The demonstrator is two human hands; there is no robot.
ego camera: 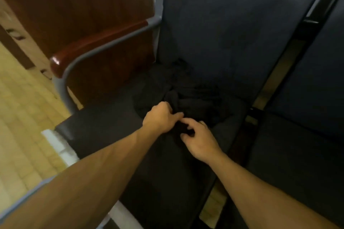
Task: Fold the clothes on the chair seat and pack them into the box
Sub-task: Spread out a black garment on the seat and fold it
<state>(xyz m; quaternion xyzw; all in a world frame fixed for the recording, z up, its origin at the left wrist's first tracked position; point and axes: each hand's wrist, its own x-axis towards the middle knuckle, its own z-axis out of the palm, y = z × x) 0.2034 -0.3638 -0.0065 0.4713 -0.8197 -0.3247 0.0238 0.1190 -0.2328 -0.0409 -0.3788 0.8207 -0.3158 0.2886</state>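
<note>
Two hands work on one dark clothes heap [178, 95], which lies unfolded on the chair seat [104, 130]. Left hand [161, 117] grasps a bunch of the cloth; right hand [200, 139] pinches its near edge. Folding has barely begun, I think, and no box is visible.

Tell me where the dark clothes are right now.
In the head view, the dark clothes lie bunched on the chair seat near its backrest, right of the wooden armrest; the left hand and right hand grip their near edge.
</note>
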